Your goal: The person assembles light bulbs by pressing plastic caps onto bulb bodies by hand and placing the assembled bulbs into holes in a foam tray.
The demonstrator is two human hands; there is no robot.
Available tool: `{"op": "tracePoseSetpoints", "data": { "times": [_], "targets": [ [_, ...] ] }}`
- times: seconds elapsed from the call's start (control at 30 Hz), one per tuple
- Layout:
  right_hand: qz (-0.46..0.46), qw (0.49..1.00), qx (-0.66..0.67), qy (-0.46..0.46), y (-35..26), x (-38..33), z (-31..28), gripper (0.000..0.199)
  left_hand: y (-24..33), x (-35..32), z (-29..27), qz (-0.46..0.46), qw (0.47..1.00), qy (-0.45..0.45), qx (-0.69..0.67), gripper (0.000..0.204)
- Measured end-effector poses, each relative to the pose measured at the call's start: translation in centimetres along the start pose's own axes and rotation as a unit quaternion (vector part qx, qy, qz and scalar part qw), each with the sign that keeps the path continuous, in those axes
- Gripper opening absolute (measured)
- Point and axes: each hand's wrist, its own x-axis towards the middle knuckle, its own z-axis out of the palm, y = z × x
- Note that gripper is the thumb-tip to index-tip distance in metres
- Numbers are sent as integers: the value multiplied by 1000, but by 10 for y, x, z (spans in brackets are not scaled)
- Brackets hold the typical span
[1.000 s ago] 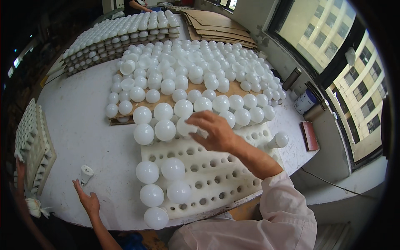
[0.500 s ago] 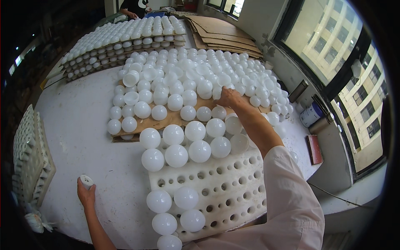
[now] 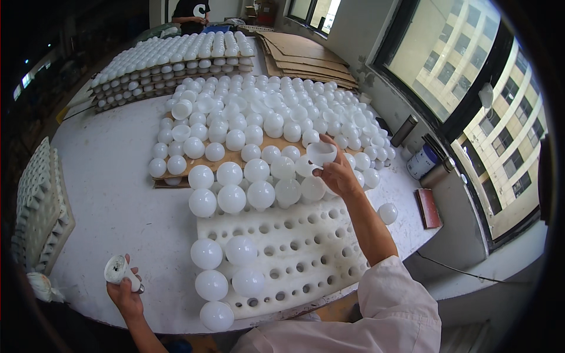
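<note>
My left hand (image 3: 126, 301), at the lower left above the table, grips a white bulb base (image 3: 118, 269) with its open round end tilted up and a metal cap at the other end. Pinched in my right hand (image 3: 341, 175) is a translucent white bulb cover (image 3: 321, 153), its hollow side showing. This hand is over the far rows of round white bulbs (image 3: 261, 195) on a white foam tray (image 3: 235, 219) with many holes. Several more bulbs (image 3: 211, 285) stand at the tray's near left. Beyond, loose covers (image 3: 235, 140) crowd a cardboard sheet (image 3: 194, 166).
Stacked trays of bulbs (image 3: 176, 50) stand at the far left, beside flat cardboard sheets (image 3: 306, 50). Foam trays (image 3: 44, 206) lean at the left edge. A single bulb (image 3: 387, 213), a red box (image 3: 428, 208) and a white-and-blue tub (image 3: 422, 162) are at right. Another person (image 3: 191, 15) stands at the back.
My right hand has come back from the pile with a cover and lifted it. My left hand has turned the bulb base, so its open end and metal cap now show.
</note>
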Motion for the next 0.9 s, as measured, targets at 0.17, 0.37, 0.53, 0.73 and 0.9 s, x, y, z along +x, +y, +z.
{"op": "tracePoseSetpoints", "data": {
  "times": [0.17,0.37,0.53,0.73,0.9],
  "targets": [
    [124,983,118,-61,15,-75,75,101,43,-126,53,-154,965,-175,-122,85],
    [58,968,-128,-207,40,-131,97,92,35,-163,131,-168,897,-407,-33,72],
    [126,929,-171,-303,28,-155,117,84,25,-163,146,-128,887,-437,79,66],
    [65,877,-289,-378,10,-159,132,81,30,-167,149,-117,872,-459,125,61],
    [49,828,-370,-418,11,-160,137,82,30,-166,151,-145,864,-461,137,65]
  ]
}}
